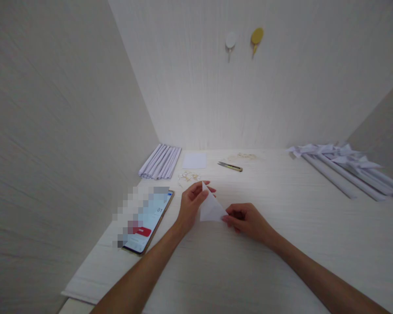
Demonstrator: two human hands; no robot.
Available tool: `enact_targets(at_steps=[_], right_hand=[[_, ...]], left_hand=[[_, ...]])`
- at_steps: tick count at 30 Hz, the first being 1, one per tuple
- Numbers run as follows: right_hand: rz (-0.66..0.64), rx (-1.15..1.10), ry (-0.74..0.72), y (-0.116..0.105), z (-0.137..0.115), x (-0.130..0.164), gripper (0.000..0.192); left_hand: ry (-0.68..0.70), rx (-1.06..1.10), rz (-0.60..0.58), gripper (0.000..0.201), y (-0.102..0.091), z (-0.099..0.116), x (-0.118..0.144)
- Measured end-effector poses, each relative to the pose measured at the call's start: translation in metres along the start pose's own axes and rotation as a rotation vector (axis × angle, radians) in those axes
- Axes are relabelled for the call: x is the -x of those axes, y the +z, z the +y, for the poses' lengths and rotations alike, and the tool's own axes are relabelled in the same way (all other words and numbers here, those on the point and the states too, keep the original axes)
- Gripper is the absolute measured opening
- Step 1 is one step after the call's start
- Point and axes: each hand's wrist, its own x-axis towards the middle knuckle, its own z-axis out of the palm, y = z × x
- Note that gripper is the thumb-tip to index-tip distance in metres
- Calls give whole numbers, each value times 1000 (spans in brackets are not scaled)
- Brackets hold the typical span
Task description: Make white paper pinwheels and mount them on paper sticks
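A pale wood-grain wall (52,131) closes the left side and meets the back wall (281,87) in a corner. The counter (216,270) below has the same light grain. At its left edge lies a phone (149,222) with a lit screen, and behind it, near the corner, a row of rolled white paper tubes (160,161).

The left hand (191,205) pinches the upper corner of a folded white paper triangle (212,208), fingers pressed together on it. The triangle sits low over the counter's middle, between both hands. The right hand (245,220) pinches its lower right corner, fingers curled.

Behind them lie a small heap of thin tan bits (190,176), a flat white sheet (194,160) and small snips (229,165). Two round hooks (244,40), one white and one yellow, hang on the back wall. At the far right lie long paper rolls with folded white tops (347,163).
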Motion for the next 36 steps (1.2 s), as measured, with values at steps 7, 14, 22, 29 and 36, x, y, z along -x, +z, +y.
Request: enact_targets(at_steps=[7,14,22,29,36], right_hand=[[34,-36,22,0,-1,0,21],[-16,-34,-6,-1,0,1,22],[-63,-104,-18,-1,4,-1,31],[-18,-94,-7,-2,2,-2,32],[6,-68,-7,-1,1,-1,32]], left_hand=[[-44,-137,-98,66,3,5,2],[-115,-121,-134,64,1,2,-1],[-231,-101,-238,63,7,0,5],[-255,-125,-269,67,8,-3,6],[-273,-115,-275,71,8,-2,6]])
